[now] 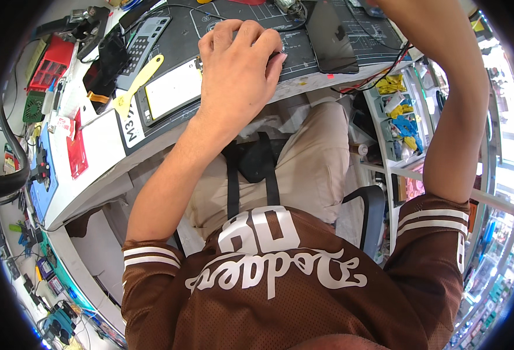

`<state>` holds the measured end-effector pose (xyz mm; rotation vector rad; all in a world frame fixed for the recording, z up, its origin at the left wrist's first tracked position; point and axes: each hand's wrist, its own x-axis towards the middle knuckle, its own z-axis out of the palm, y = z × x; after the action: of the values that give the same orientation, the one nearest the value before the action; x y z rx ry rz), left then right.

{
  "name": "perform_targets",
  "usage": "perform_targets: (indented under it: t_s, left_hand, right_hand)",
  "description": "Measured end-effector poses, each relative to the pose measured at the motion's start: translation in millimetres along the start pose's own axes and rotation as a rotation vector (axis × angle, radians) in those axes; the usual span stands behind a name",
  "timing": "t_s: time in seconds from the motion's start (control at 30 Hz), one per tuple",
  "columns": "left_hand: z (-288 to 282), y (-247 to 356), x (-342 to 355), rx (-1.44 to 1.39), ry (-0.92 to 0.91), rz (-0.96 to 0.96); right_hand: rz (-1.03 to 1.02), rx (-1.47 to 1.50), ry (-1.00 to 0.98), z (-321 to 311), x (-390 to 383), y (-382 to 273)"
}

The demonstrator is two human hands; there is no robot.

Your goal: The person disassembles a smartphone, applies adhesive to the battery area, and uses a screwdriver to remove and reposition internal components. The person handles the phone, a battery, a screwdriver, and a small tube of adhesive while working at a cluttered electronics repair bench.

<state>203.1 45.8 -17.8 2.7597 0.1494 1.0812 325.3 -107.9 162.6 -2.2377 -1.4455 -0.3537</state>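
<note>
My left hand (237, 67) is over the bench mat with its fingers curled down and the thumb bent at the right. The fingertips are hidden, so what they hold cannot be made out. Beside and partly under that hand lies an opened phone-like device (175, 92) with a white panel, dark frame and thin yellow edge. A yellow plastic pry tool (142, 83) leans across its left end. My right forearm (452, 55) reaches up past the top edge, with the hand itself out of the picture. Left of that forearm lies a dark glossy phone (331, 41).
A black printed work mat (295, 52) covers the bench. At the left are a grey perforated plate (144, 44), a red packet (77, 149) and a red drawer box (52, 63). Red and black wires (379, 76) hang over the edge near shelf bins (394, 119) at the right.
</note>
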Motion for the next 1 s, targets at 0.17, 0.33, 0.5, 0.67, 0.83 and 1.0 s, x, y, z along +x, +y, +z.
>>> perform_targets:
  t_s: [0.17, 0.33, 0.5, 0.67, 0.83, 1.0]
  left_hand:
    - [-1, 5, 2, -0.057, -0.061, -0.119]
    - [-12, 2, 9, -0.160, -0.195, -0.287]
    - [-20, -5, 16, -0.155, -0.258, -0.343]
    - [-24, -13, 18, -0.274, -0.181, -0.361]
    - [-40, -18, 16, -0.464, 0.003, -0.292]
    - [-58, -24, 6, -0.353, 0.221, -0.109]
  right_hand:
    - [0.080, -0.024, -0.095, -7, -4, 5]
    - [-0.001, -0.101, 0.000, 9, -17, 5]
    - [-0.019, -0.037, 0.005, 15, -18, 15]
    - [0.019, -0.033, -0.030, 12, -18, 9]
    - [0.151, 0.187, -0.247, 3, -8, 0]
    - [-0.080, 0.321, -0.194, 7, -11, -3]
